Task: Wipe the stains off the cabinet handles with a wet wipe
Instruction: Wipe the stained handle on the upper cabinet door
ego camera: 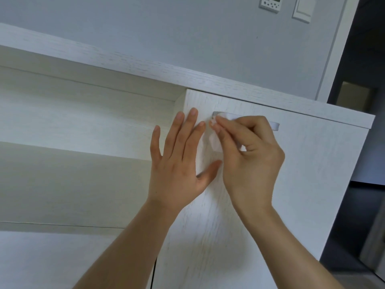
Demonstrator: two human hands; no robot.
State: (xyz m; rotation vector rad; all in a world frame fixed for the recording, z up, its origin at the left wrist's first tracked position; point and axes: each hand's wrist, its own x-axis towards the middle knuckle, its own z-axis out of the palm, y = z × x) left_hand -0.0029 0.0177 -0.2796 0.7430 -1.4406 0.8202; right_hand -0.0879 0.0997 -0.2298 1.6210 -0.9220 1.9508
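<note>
A white cabinet door [291, 184] fills the right half beside open shelves [73, 126]. The left hand [179, 159] lies flat against the door, fingers straight and spread. The right hand [248, 155], fingers curled, pinches a wet wipe [214, 140] against the left end of the silver handle [233, 117].

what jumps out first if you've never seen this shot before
Two bare hands meet at the middle of a white cabinet door. The right hand pinches a wet wipe against the left end of a silver handle, while the left hand lies flat, fingers spread, on the door's left edge. Behind them, open white shelves fill the left, and a thermostat and light switch hang on the grey wall at top right.
</note>
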